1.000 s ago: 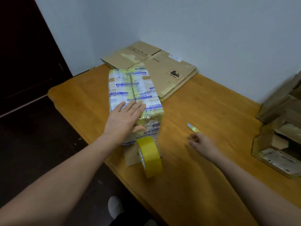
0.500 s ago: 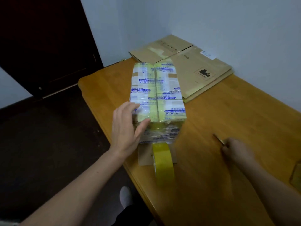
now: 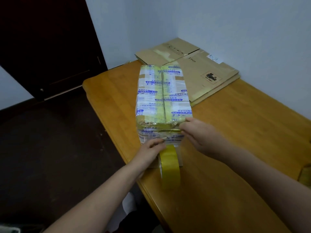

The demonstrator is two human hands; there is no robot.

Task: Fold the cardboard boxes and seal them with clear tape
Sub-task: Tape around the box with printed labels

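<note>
- Taped cardboard box (image 3: 161,98) lies on the table (image 3: 235,132); tape roll (image 3: 170,163) stands on edge at its near end;
- left hand (image 3: 149,150) curls beside the roll, right hand (image 3: 196,132) at the box's near right corner; I cannot tell either's grasp;
- flattened cardboard (image 3: 202,73) lies just behind the box.

We count one taped-up cardboard box (image 3: 161,95), one roll of tape (image 3: 170,167), at least two flattened cardboard boxes (image 3: 202,76), two hands, namely one left hand (image 3: 149,152) and one right hand (image 3: 198,133), one desk (image 3: 235,148) and one door (image 3: 47,44).
</note>
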